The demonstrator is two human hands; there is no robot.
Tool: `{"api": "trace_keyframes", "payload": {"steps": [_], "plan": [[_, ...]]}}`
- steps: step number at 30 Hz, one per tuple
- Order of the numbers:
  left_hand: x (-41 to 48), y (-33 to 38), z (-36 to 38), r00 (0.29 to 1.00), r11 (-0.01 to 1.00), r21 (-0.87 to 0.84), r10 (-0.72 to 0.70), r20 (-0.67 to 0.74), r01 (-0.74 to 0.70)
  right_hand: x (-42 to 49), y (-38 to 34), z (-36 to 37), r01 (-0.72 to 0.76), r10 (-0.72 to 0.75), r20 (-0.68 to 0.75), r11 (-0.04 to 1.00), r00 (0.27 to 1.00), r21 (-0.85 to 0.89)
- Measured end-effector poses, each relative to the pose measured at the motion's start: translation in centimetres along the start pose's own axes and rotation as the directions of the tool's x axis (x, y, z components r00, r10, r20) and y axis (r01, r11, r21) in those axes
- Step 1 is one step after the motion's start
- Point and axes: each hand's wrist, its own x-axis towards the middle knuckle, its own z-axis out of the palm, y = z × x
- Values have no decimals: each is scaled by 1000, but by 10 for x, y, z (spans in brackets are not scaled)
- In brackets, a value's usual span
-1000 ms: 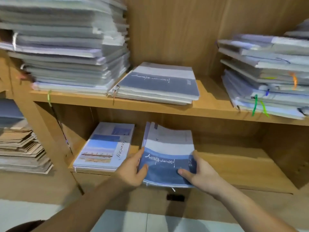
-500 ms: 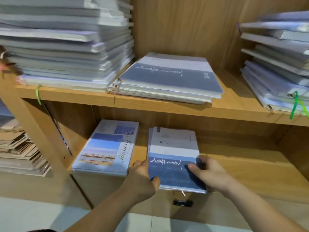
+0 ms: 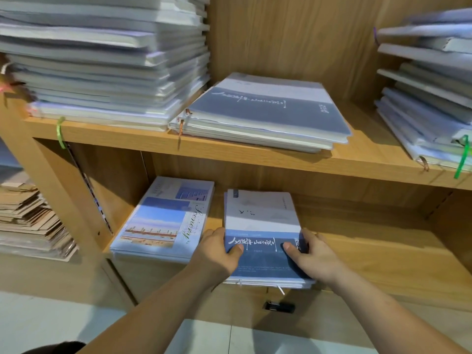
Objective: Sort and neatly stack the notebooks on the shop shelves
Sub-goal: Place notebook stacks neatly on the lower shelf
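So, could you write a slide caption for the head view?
Left hand and right hand grip a blue-and-white notebook stack on the lower wooden shelf, beside a pale scenery-cover notebook stack.

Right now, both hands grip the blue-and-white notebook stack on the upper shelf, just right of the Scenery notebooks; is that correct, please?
Not quite: the shelf is wrong. In the head view the left hand and right hand grip the blue-and-white notebook stack on the lower shelf, just right of the Scenery notebooks.
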Motion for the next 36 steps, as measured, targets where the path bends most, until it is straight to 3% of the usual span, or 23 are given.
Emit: {"api": "trace_keyframes", "payload": {"steps": [5,11,18,23,25,28,31,36], "plan": [[13,4,12,992,993,-2,-120,-42,120,19,-1,-1,-23,22,-14,999,1000,-30],[12,-3,9,990,966,-221,-125,69,137,27,3,0,-25,25,4,998,1000,-65],[9,2,1,990,968,-230,-78,116,103,21,-1,-3,-45,46,32,999,998,-9],[0,6,-11,996,997,-54,-49,74,53,0,-7,-21,-137,133,68,988,989,69],[-11,7,-21,983,997,22,-74,169,71,-11,-8,-30,-177,181,142,983,973,-41],[-29,10,-22,932,988,150,-15,361,-42,-27,-5,-31,-128,149,262,987,954,-94],[-32,2,-11,962,959,265,25,270,-99,-34,-6,-18,-55,90,266,989,960,-135],[-24,-1,-9,989,952,306,-58,136,14,-34,-7,-3,-22,43,99,978,994,-206]]}}
